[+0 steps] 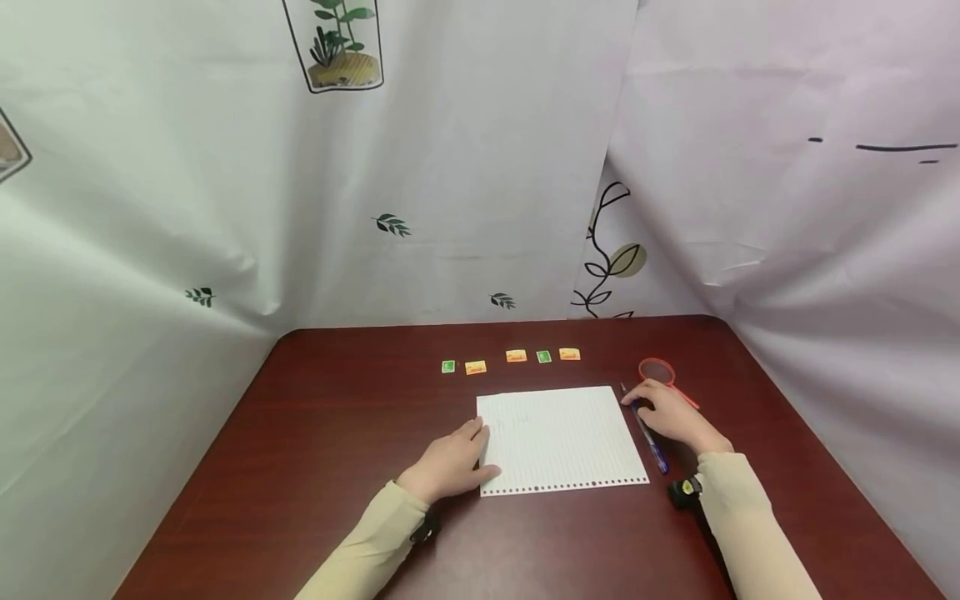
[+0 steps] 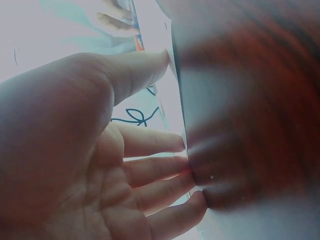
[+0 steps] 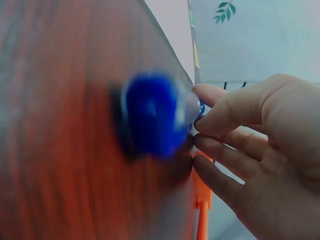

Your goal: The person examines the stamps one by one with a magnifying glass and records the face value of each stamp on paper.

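A lined sheet of paper point(image 1: 562, 442) lies on the table with its punched edge toward me and faint handwriting near its upper left. My left hand point(image 1: 450, 467) rests at the paper's left edge, fingers extended and thumb on the lower left part; the left wrist view shows the fingertips along the sheet. To the right of the paper, my right hand point(image 1: 671, 421) pinches a pen point(image 1: 651, 437) with a blue end between thumb and index finger. Close to the camera in the right wrist view, the pen's blue end point(image 3: 152, 115) looks blurred.
Beyond the right hand is a red magnifying glass point(image 1: 657, 372). Small stamp-like pieces, two green point(image 1: 448, 366) and several orange point(image 1: 516, 356), lie in a loose row behind the paper. A white printed curtain point(image 1: 450, 167) surrounds the dark red table point(image 1: 345, 433) at the back and sides.
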The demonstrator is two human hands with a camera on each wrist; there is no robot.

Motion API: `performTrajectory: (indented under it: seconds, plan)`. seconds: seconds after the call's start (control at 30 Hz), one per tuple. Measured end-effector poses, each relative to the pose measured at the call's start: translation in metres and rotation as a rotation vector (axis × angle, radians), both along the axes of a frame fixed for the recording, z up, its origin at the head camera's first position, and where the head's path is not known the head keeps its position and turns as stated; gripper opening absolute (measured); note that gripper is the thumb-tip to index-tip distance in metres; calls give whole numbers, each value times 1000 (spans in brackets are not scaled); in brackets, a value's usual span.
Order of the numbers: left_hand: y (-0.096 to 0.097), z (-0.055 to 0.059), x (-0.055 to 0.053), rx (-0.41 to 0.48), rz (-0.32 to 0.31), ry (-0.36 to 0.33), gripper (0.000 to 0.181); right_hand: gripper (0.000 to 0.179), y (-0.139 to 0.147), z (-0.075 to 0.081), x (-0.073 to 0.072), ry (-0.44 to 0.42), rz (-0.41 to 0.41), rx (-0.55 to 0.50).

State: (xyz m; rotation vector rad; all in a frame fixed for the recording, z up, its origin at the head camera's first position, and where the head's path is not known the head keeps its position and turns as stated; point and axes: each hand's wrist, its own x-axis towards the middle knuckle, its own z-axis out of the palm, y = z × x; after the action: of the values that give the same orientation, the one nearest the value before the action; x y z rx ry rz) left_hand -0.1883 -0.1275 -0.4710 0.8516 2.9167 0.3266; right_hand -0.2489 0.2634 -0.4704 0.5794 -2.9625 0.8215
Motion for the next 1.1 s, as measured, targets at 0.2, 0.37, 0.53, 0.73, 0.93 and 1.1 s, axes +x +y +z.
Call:
performTrajectory:
  seconds: [0.2, 0.37, 0.53, 0.73, 0.93, 1.1]
  plan:
    - [1, -2, 1, -1, 0, -4, 67, 29, 1, -4, 2, -2, -28, -29]
    - [0, -3, 0, -3, 2, -7, 67, 29, -1, -3, 3, -21, -38, -53]
    - [0, -4, 2, -7, 11, -17, 68, 26, -3, -5, 4, -24, -51, -59]
    - [-1, -3, 1, 0, 11, -15, 68, 24, -3, -3, 2, -14, -54, -65]
    - [1, -1, 0, 0, 6, -13, 67, 25, -2, -1, 1, -5, -51, -63]
    - [-1, 1, -1, 0, -11, -10, 66, 25, -2, -2, 1, -3, -52, -68]
